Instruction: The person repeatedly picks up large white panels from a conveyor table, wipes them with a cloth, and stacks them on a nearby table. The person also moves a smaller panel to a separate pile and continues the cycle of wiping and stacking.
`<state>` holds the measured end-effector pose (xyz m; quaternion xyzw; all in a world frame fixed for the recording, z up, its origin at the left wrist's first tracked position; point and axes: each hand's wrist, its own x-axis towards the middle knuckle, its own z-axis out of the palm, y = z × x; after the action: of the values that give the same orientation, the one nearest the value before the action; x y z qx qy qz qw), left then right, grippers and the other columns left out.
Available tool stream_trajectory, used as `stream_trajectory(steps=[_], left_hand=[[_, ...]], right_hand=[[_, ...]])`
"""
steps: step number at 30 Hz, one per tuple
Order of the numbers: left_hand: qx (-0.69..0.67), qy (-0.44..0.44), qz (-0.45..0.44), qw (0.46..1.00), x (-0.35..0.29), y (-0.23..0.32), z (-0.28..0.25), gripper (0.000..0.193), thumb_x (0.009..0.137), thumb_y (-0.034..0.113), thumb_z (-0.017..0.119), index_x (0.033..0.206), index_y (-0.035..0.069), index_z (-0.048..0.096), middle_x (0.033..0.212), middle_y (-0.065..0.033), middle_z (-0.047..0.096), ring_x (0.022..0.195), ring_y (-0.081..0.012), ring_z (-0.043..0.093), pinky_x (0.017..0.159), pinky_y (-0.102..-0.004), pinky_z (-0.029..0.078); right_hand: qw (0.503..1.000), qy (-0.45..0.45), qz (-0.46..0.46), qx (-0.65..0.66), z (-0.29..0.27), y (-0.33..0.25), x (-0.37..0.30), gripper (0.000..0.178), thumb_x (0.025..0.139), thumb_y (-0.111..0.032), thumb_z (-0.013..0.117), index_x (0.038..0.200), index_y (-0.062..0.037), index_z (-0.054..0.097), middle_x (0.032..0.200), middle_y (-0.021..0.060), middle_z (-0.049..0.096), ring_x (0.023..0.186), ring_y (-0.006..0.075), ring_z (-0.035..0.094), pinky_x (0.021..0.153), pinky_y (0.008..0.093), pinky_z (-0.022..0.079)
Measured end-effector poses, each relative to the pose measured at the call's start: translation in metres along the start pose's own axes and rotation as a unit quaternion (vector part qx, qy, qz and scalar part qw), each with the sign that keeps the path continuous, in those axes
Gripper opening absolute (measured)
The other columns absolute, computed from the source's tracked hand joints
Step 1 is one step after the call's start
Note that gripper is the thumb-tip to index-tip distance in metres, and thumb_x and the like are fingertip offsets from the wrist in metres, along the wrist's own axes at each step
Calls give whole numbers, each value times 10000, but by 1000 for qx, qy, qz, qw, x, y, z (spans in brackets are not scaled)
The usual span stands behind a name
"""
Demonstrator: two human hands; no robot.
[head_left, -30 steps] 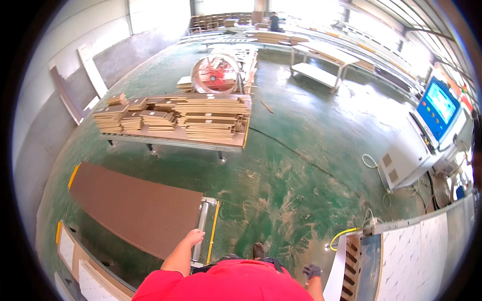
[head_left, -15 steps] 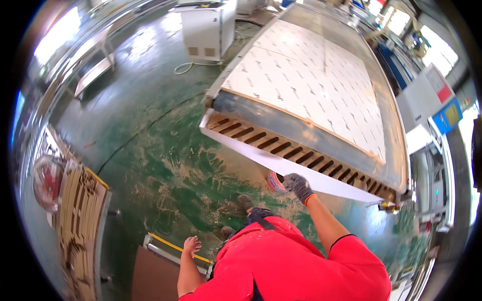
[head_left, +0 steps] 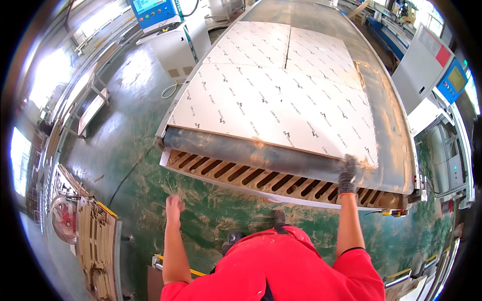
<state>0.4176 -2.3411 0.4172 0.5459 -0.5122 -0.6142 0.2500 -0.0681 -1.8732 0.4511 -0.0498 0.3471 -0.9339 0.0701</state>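
Note:
A large white-filmed board (head_left: pixel 271 105) with rows of dark printing lies on the long machine bed (head_left: pixel 241 155). My right hand (head_left: pixel 347 175), in a dark grey knitted glove with an orange cuff, is at the board's near edge, close to its right corner. Its fingers are stretched out toward the board; whether they touch it is hard to see. My bare left hand (head_left: pixel 174 206) hangs over the floor, left of the bed's front, with loosely bent fingers and nothing in it.
A slotted, dusty ledge (head_left: pixel 251 180) runs along the bed's front. A control cabinet (head_left: pixel 170 50) stands at the far left, a grey-white one (head_left: pixel 422 67) at the right. Left of me are stacked brown strips (head_left: pixel 95 241) and a round fan (head_left: pixel 64 219). Sawdust streaks the green floor (head_left: pixel 201 226).
I have come closer to the bed. My right hand has risen from below the ledge to the board's near edge, while my left hand has moved forward and left.

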Motion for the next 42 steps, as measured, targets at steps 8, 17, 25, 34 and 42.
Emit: stream_trajectory(steps=[8,17,25,34,42], left_hand=[[247,55,282,926,85,164,143,502,952,324,621,1330,31,467,1331,-149,498,1255,-309,444,1077,-409,335],[541,128,245,794,235,235,201,717,928,491,547,1399,-33,414,1454,-269,406,1372,-428,335,1143,-482,263],[539,224,224,780,238,242,213,657,915,506,568,1316,-8,488,1343,-240,452,1288,-420,375,1092,-504,307],[598,272,178,732,247,243,236,724,946,571,477,1289,-65,438,1321,-250,453,1289,-403,379,1058,-507,331],[585,277,182,740,271,232,215,685,947,587,459,1218,-41,482,1302,-259,476,1242,-417,429,1023,-532,362]], right_hand=[[513,115,-111,-843,-2,-82,81,569,824,-305,715,1292,-19,563,1317,191,564,1245,369,505,1056,438,418],[467,174,-45,-866,-16,-88,106,643,830,-374,667,1363,-50,510,1363,231,532,1253,390,491,1063,456,398],[528,182,-36,-829,-33,-99,115,540,830,-248,670,1313,-45,539,1228,212,613,1156,392,564,1005,471,444],[531,181,-6,-828,-50,-108,120,483,833,-272,665,1246,-41,570,1165,233,640,1085,398,606,949,472,478],[487,200,-20,-850,-36,-117,120,575,790,-370,715,1239,-39,575,1196,231,633,1115,397,598,958,473,476]])
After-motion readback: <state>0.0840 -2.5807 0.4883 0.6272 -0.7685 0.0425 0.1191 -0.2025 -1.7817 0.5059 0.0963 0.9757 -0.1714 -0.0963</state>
